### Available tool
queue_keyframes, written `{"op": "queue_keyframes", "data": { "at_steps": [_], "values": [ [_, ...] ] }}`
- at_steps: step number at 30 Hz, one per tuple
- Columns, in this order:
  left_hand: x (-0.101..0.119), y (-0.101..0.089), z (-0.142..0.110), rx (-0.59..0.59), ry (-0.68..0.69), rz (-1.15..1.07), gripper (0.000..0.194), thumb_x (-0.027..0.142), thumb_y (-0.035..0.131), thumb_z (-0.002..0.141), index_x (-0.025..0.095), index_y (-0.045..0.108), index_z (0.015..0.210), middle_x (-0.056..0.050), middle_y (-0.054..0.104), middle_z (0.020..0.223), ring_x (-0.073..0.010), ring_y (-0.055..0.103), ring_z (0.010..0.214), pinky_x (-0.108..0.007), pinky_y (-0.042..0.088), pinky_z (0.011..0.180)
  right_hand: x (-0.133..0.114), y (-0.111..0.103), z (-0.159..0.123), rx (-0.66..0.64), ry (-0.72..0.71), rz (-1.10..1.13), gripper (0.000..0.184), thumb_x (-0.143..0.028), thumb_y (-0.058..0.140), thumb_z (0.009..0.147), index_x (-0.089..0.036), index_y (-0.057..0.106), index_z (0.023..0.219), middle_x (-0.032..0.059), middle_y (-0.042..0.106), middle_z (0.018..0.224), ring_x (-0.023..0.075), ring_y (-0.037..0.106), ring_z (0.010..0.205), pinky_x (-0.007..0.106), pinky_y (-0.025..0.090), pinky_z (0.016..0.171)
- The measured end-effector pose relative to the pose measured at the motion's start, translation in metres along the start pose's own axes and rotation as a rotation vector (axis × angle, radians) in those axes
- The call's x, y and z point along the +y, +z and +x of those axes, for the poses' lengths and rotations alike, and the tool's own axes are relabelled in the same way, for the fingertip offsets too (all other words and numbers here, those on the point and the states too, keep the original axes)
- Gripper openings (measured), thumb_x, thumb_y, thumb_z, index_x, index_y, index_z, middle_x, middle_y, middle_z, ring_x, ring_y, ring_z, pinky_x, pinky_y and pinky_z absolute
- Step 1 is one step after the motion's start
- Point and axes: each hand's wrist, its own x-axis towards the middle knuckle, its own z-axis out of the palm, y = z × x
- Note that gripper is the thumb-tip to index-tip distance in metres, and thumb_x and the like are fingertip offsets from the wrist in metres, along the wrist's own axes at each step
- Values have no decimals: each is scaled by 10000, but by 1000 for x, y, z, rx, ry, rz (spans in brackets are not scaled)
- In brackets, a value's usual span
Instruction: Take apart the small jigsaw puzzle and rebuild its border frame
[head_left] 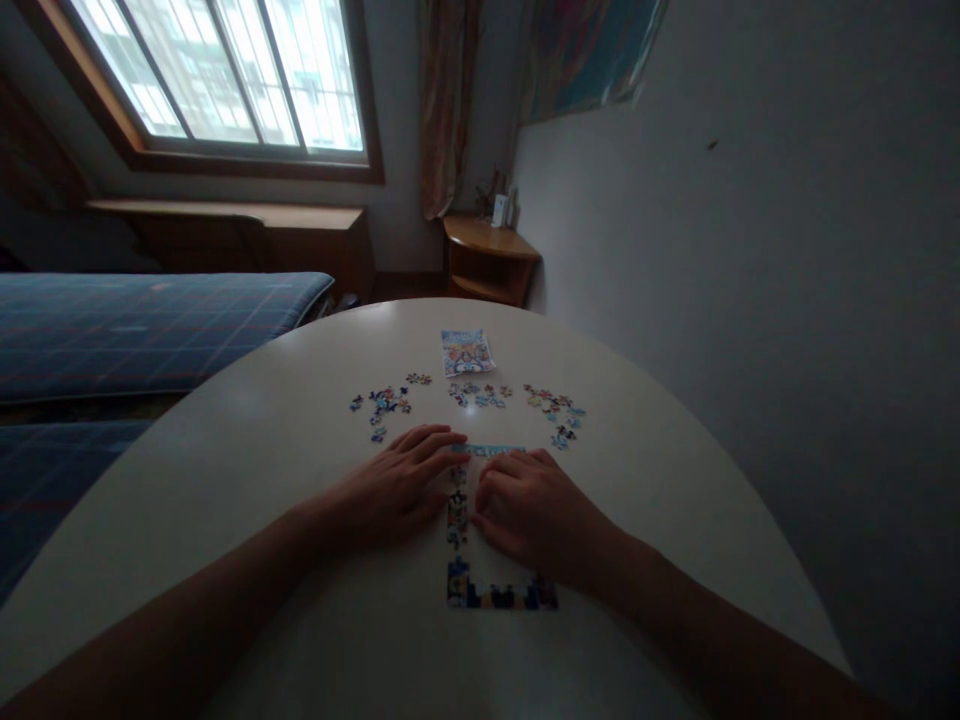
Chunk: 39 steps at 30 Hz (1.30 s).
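Pieces [457,510] are linking up into a narrow border [504,598] on the pale surface [337,645], right in front of the person. The bottom edge is running from corner to corner, the top edge is showing between and beyond the hands, and the left side is coming down with what looks like a small break above the lower corner. The right hand and forearm are hiding most of the right side, so how complete it is, I cannot tell. Judging by this, the outline is standing mostly formed, while the inside is lacking its pieces. Beyond it, a left cluster [386,401], a middle cluster [491,397] and a right cluster [553,403] are lying loose and unjoined, with a printed sheet [466,352] sitting behind them. The left hand [405,482] is resting wide, fingers spread and fingertips reaching the top left corner. The right hand [536,505] is curling narrow over the inner area near the top edge; whether its grip is holding a piece, I cannot tell
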Motion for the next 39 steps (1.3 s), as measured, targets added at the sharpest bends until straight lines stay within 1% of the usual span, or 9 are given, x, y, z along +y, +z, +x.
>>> {"op": "queue_keyframes", "data": {
  "at_steps": [10, 15, 25, 32, 35, 39],
  "values": [
    [-3, 2, 0, 11, 3, -15, 481, 228, 538, 922, 260, 442, 1392, -78, 457, 1489, -295, 332, 1423, -524, 335, 1166, -1, 0, -1, -13, -17, 5, 48, -246, 694, 852, -210, 685, 882, 41, 699, 967, 212, 626, 968, 362, 357, 876],
    [-2, 2, -1, 16, 7, -5, 492, 260, 568, 917, 254, 441, 1392, -86, 454, 1493, -301, 327, 1426, -524, 336, 1165, 1, 3, 0, 3, -50, 7, 49, -245, 686, 859, -214, 681, 897, 40, 702, 992, 211, 626, 986, 358, 361, 869],
    [-4, 5, -1, 29, 1, -12, 499, 259, 580, 907, 261, 438, 1386, -81, 459, 1489, -304, 340, 1418, -539, 345, 1154, 1, 8, 1, 31, -59, 24, 23, -224, 677, 854, -201, 671, 859, 29, 700, 954, 197, 621, 939, 353, 359, 852],
    [-2, 3, -1, 2, -7, -3, 507, 223, 568, 908, 250, 432, 1396, -83, 453, 1493, -291, 319, 1431, -520, 329, 1173, -2, 5, 2, 4, -51, 30, 16, -206, 677, 849, -191, 670, 848, 37, 698, 942, 201, 621, 952, 347, 359, 858],
    [0, 1, 0, -2, -22, 10, 490, 273, 563, 942, 246, 420, 1411, -84, 447, 1499, -287, 316, 1432, -513, 332, 1173, -3, 5, 2, -4, -59, 40, 20, -208, 680, 848, -191, 670, 847, 34, 695, 934, 202, 622, 960, 344, 360, 862],
    [0, 5, 1, 45, -59, 32, 500, 349, 595, 944, 256, 425, 1405, -82, 463, 1489, -299, 348, 1411, -533, 337, 1164, -3, 7, 2, 10, -76, 43, 7, -203, 671, 851, -197, 670, 853, 28, 692, 936, 198, 623, 965, 345, 358, 872]
  ]
}}
